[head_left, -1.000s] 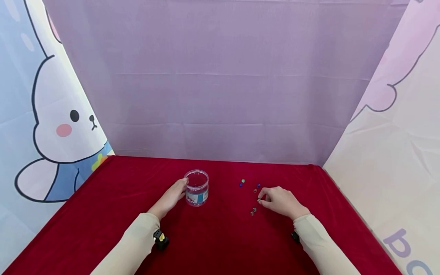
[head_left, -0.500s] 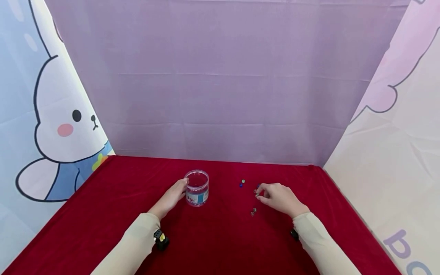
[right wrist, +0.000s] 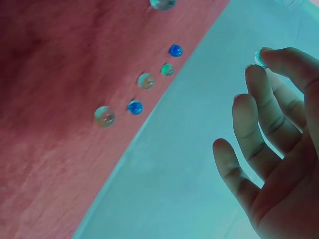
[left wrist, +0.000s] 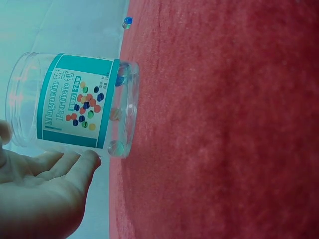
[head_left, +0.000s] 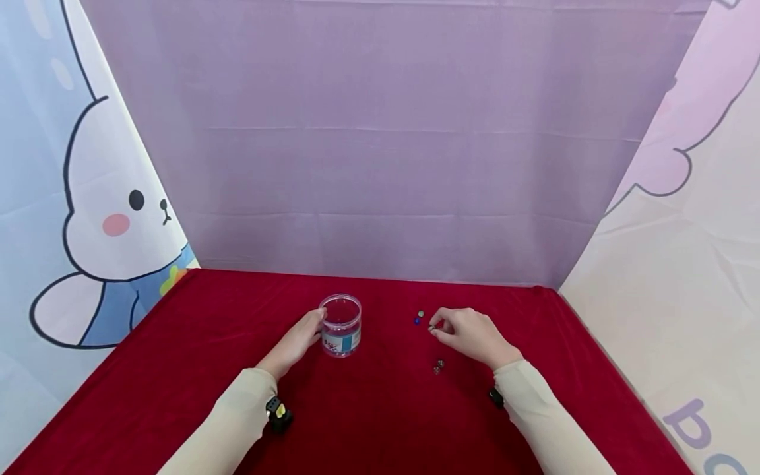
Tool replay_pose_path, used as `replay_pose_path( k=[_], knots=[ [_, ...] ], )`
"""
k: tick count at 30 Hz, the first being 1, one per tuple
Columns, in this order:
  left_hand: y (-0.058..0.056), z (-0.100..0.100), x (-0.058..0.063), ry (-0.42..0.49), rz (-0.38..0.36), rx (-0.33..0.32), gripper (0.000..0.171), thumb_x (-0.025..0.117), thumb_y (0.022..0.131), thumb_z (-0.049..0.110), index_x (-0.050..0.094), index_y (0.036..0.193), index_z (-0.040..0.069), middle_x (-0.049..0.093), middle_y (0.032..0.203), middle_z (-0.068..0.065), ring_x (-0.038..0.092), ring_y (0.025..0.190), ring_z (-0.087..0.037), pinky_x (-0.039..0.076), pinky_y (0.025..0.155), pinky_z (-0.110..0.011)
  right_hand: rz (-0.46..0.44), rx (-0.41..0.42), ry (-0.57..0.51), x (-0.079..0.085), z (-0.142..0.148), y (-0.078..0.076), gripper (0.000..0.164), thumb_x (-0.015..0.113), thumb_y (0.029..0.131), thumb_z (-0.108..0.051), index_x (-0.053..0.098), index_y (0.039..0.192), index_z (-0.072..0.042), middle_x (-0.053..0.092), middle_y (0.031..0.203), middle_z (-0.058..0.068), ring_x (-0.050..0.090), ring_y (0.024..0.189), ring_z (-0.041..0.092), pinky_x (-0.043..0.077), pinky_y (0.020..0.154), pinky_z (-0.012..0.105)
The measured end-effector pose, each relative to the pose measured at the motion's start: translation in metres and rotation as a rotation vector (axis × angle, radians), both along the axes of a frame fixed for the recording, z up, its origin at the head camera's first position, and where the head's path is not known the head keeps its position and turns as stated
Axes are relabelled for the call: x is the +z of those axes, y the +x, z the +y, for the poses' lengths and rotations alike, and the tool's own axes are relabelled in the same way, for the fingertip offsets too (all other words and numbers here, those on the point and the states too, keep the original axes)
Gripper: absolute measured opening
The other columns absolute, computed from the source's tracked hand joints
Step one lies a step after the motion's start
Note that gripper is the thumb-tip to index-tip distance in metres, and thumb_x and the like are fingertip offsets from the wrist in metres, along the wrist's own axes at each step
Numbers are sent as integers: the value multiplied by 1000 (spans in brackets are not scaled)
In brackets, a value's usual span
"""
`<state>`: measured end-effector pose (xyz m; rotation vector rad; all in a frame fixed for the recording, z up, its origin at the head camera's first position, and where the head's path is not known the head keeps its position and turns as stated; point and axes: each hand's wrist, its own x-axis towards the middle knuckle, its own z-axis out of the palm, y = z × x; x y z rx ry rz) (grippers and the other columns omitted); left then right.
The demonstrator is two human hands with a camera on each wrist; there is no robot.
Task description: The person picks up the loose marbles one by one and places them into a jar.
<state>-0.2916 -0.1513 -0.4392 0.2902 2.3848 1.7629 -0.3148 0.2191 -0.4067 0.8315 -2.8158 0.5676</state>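
Over red cloth (head_left: 362, 409), the left grip (head_left: 295, 342) holds a "Magnetic Particle" jar (left wrist: 75, 102), the right grip (head_left: 472, 335) a marble (right wrist: 258, 59).

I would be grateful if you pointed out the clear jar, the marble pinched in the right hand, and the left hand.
Clear jar (left wrist: 77, 102), left wrist view: middle of its labelled side.
Pinched marble (right wrist: 258, 59), right wrist view: its exposed side.
Left hand (head_left: 295, 341), head view: back of the hand.
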Motion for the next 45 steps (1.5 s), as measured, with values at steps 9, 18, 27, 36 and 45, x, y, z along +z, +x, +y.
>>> replay_pose_path(
  k=[9,18,27,36,45],
  knots=[
    [1,2,0,-2,-7,13,63,26,112,37,16,157,-4,18,163,-23,19,148,-43,22,118,-53,29,36,-13,7,-14,-2,15,75,92,-24,72,106,-20,59,71,-17,50,57,2,45,50,23],
    [2,3,2,-4,1,6,63,25,112,38,16,157,-5,18,162,-25,19,148,-43,22,118,-54,62,60,-28,15,-30,-4,12,73,93,-26,72,105,-24,58,73,-20,51,60,0,47,53,23],
    [2,3,0,-11,13,7,64,24,112,38,16,156,-7,18,162,-27,19,148,-44,22,118,-54,51,62,-30,16,-45,-7,15,72,93,-28,71,108,-25,56,68,-18,47,52,4,44,49,24],
    [3,4,0,-14,8,10,62,25,112,37,17,156,-7,18,162,-26,19,148,-44,22,118,-54,77,95,-44,21,-62,-9,16,73,93,-28,71,109,-25,58,71,-18,50,55,3,46,51,24],
    [2,3,-1,-6,10,-1,65,25,112,40,16,156,-7,17,162,-26,18,148,-44,22,118,-54,93,109,-42,25,-74,-11,17,73,93,-30,71,109,-26,59,73,-18,52,58,2,48,54,23]
  ],
)
